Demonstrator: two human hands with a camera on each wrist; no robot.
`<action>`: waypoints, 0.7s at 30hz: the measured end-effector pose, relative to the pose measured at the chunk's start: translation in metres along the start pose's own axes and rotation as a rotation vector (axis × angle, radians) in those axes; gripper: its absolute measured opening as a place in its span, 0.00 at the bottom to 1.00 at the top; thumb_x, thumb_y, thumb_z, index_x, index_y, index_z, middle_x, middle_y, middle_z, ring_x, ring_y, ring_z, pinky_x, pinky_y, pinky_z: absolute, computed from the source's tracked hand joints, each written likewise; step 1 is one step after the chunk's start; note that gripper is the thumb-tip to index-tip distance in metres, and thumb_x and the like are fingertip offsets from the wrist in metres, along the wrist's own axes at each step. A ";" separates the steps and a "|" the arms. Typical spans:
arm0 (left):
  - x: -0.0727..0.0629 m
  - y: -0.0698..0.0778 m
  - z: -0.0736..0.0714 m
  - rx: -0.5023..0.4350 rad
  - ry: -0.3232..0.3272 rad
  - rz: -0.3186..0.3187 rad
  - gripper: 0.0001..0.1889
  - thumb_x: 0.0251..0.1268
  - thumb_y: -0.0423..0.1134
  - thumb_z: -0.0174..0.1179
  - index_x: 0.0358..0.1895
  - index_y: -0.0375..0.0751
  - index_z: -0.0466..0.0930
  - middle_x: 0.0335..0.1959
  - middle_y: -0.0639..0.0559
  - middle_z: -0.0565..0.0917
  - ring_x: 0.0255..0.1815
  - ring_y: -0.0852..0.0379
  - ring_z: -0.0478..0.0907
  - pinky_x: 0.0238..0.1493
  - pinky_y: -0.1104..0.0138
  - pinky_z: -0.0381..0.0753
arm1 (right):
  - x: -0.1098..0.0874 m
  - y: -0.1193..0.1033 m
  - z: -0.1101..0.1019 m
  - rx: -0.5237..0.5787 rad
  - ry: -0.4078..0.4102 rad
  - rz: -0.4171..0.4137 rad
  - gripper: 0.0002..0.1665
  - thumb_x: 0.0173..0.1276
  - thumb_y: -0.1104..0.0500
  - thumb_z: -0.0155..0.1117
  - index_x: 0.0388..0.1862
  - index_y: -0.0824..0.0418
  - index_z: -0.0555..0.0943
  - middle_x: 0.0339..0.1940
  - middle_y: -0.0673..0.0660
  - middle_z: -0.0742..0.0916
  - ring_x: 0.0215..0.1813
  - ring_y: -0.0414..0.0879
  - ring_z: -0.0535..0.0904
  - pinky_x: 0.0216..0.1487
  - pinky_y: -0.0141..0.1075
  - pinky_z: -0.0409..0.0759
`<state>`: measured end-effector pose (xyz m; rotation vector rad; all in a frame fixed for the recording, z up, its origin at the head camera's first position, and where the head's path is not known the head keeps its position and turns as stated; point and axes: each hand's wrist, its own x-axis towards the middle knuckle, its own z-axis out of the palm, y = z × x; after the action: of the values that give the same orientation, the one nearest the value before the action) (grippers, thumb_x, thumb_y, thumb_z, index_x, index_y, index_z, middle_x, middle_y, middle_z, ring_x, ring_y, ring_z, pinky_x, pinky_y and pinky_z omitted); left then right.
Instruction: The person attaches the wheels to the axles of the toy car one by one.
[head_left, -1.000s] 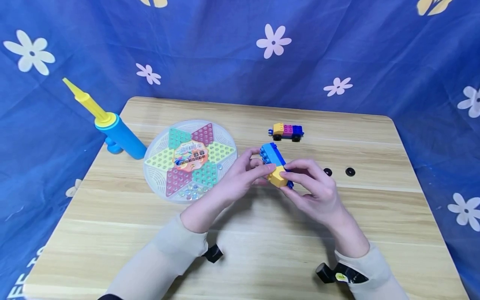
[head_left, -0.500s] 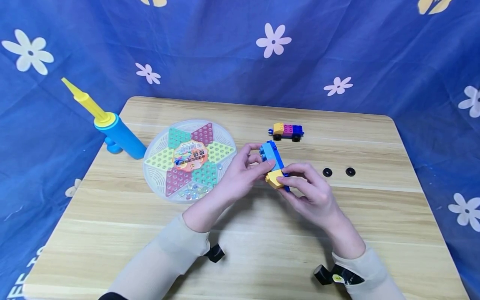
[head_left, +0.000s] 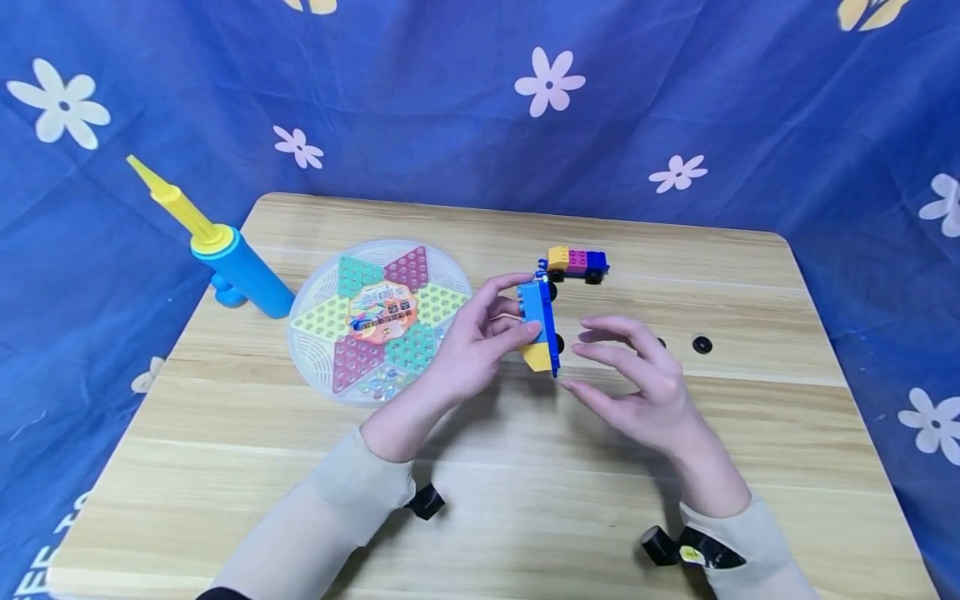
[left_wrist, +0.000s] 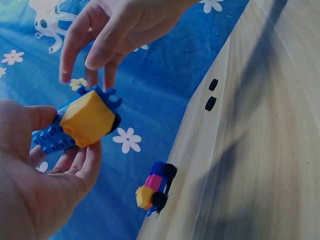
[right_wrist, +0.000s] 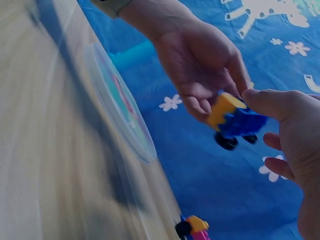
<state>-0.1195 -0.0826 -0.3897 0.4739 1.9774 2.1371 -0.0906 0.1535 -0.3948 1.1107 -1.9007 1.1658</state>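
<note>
My left hand (head_left: pixel 472 350) grips a toy building-block car (head_left: pixel 534 308) above the table, thumb on one side and fingers on the other. Light blue and yellow bricks sit on its dark blue base, and black wheels show along the base's right side. In the left wrist view the yellow brick (left_wrist: pixel 90 120) faces the camera. My right hand (head_left: pixel 641 392) is just right of the car, fingers spread apart and holding nothing. The right wrist view shows its thumb (right_wrist: pixel 270 102) overlapping the car's blue base.
A second block car (head_left: pixel 576 262), yellow, pink and blue, stands behind the hands. Loose black wheels (head_left: pixel 702 344) lie to the right, one partly covered by my right hand. At left are a round Chinese checkers board (head_left: pixel 311 367) with marbles and a blue-yellow hand pump (head_left: pixel 255 271).
My right hand has let go of the block car and drawn back to the right, fingers spreading. My left hand has turned the car more upright, bringing its wheels into view.
</note>
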 end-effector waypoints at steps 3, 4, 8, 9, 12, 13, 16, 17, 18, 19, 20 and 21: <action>0.000 -0.001 -0.001 0.041 -0.001 0.013 0.31 0.75 0.29 0.64 0.78 0.44 0.68 0.53 0.38 0.83 0.49 0.46 0.85 0.51 0.62 0.87 | 0.001 -0.001 -0.008 -0.020 0.031 0.040 0.23 0.71 0.49 0.77 0.42 0.72 0.89 0.49 0.73 0.86 0.51 0.62 0.84 0.61 0.38 0.82; -0.001 -0.001 -0.001 0.054 0.002 0.017 0.32 0.75 0.29 0.65 0.78 0.44 0.69 0.53 0.39 0.83 0.49 0.46 0.84 0.52 0.62 0.86 | 0.001 -0.001 -0.010 -0.030 0.037 0.051 0.24 0.72 0.49 0.76 0.41 0.72 0.89 0.48 0.73 0.86 0.51 0.62 0.84 0.61 0.37 0.82; -0.001 -0.003 -0.003 0.082 0.012 0.024 0.31 0.74 0.29 0.65 0.78 0.45 0.70 0.54 0.40 0.83 0.51 0.47 0.83 0.57 0.61 0.84 | -0.001 0.001 -0.022 -0.055 0.036 0.118 0.25 0.73 0.49 0.75 0.41 0.74 0.88 0.48 0.73 0.86 0.50 0.65 0.83 0.61 0.35 0.80; -0.001 -0.003 -0.004 0.084 0.015 0.026 0.31 0.74 0.29 0.65 0.78 0.45 0.70 0.54 0.40 0.83 0.51 0.47 0.82 0.57 0.61 0.84 | -0.004 0.004 -0.025 -0.060 0.027 0.142 0.24 0.72 0.50 0.76 0.42 0.74 0.88 0.49 0.73 0.86 0.51 0.65 0.83 0.61 0.35 0.80; -0.001 -0.003 -0.005 0.084 0.013 0.032 0.31 0.75 0.28 0.65 0.78 0.45 0.70 0.55 0.40 0.82 0.52 0.47 0.82 0.57 0.60 0.84 | -0.017 0.016 -0.037 -0.069 -0.013 0.249 0.17 0.64 0.60 0.80 0.46 0.71 0.89 0.53 0.71 0.86 0.54 0.62 0.83 0.60 0.32 0.78; -0.001 -0.003 -0.005 0.083 0.012 0.033 0.31 0.75 0.28 0.65 0.78 0.45 0.70 0.55 0.40 0.82 0.53 0.47 0.82 0.58 0.60 0.84 | -0.023 0.021 -0.041 -0.072 -0.030 0.289 0.18 0.61 0.64 0.81 0.48 0.70 0.89 0.55 0.69 0.86 0.54 0.59 0.83 0.59 0.32 0.78; -0.002 -0.003 -0.006 0.076 0.011 0.033 0.31 0.75 0.27 0.64 0.78 0.45 0.70 0.56 0.40 0.82 0.54 0.47 0.82 0.58 0.60 0.84 | -0.037 0.035 -0.053 -0.104 -0.089 0.421 0.28 0.52 0.73 0.83 0.54 0.65 0.88 0.60 0.63 0.85 0.54 0.52 0.83 0.57 0.31 0.80; -0.002 -0.003 -0.006 0.074 0.012 0.033 0.31 0.75 0.27 0.64 0.78 0.44 0.70 0.57 0.40 0.82 0.54 0.47 0.82 0.58 0.60 0.84 | -0.042 0.039 -0.056 -0.121 -0.114 0.459 0.30 0.51 0.74 0.84 0.55 0.65 0.88 0.61 0.61 0.85 0.54 0.51 0.83 0.56 0.31 0.81; -0.002 -0.003 -0.007 0.070 0.012 0.033 0.31 0.74 0.27 0.64 0.78 0.44 0.70 0.57 0.40 0.82 0.54 0.47 0.83 0.57 0.60 0.85 | -0.046 0.043 -0.059 -0.142 -0.144 0.500 0.31 0.51 0.74 0.85 0.56 0.64 0.88 0.61 0.60 0.85 0.53 0.50 0.83 0.55 0.32 0.82; -0.002 -0.003 -0.007 0.068 0.014 0.032 0.31 0.74 0.26 0.64 0.78 0.44 0.70 0.57 0.40 0.82 0.54 0.47 0.83 0.56 0.61 0.85 | -0.050 0.047 -0.062 -0.171 -0.180 0.537 0.31 0.52 0.73 0.85 0.57 0.64 0.87 0.62 0.59 0.84 0.53 0.50 0.84 0.55 0.35 0.83; -0.002 -0.003 -0.008 0.068 0.016 0.031 0.31 0.74 0.26 0.64 0.77 0.44 0.70 0.56 0.40 0.82 0.53 0.47 0.83 0.55 0.62 0.85 | -0.054 0.051 -0.065 -0.197 -0.217 0.570 0.30 0.53 0.72 0.85 0.57 0.64 0.87 0.61 0.58 0.84 0.54 0.52 0.84 0.55 0.38 0.84; -0.002 -0.003 -0.008 0.070 0.018 0.031 0.31 0.74 0.25 0.63 0.77 0.43 0.70 0.56 0.40 0.82 0.52 0.47 0.83 0.54 0.63 0.85 | -0.057 0.056 -0.067 -0.222 -0.254 0.602 0.30 0.55 0.70 0.85 0.58 0.65 0.86 0.61 0.58 0.84 0.54 0.53 0.84 0.54 0.41 0.84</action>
<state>-0.1204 -0.0907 -0.3936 0.5011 2.0735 2.1029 -0.1092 0.2473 -0.4364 0.5958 -2.6009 1.1075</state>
